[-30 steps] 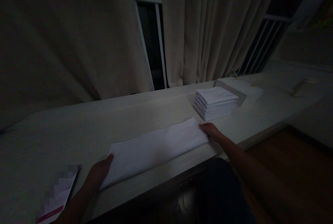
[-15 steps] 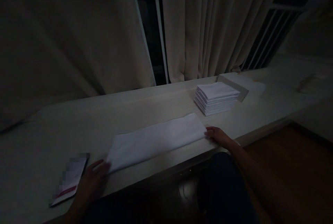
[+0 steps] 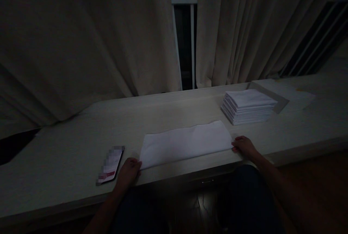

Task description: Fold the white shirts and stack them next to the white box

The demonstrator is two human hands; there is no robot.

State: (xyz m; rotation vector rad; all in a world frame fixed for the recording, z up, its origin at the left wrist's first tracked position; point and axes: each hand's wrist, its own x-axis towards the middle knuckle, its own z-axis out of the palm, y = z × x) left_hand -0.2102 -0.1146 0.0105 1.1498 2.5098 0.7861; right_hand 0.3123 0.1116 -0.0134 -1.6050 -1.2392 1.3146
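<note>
A white cloth [image 3: 185,142], folded into a long strip, lies flat along the front of the pale tabletop [image 3: 163,112]. At its near left corner, my left hand [image 3: 129,168] pinches the edge between thumb and fingers. My right hand [image 3: 244,147] grips the near right corner in the same way, fingers closed. Behind the right hand stands a neat stack of folded white cloths [image 3: 248,107]. To the left of my left hand lies a phone [image 3: 111,164] with a lit, partly blurred screen.
Beige curtains [image 3: 130,38] hang behind the table, with a barred window [image 3: 185,38] between them. A pale flat box or board [image 3: 282,96] sits right of the stack. My knees [image 3: 250,197] are under the table's front edge.
The view has swung left, so everything appears farther right. My left hand's fingers, blurred at the cloth's end before, now pinch its corner. My right hand stays at its corner.
</note>
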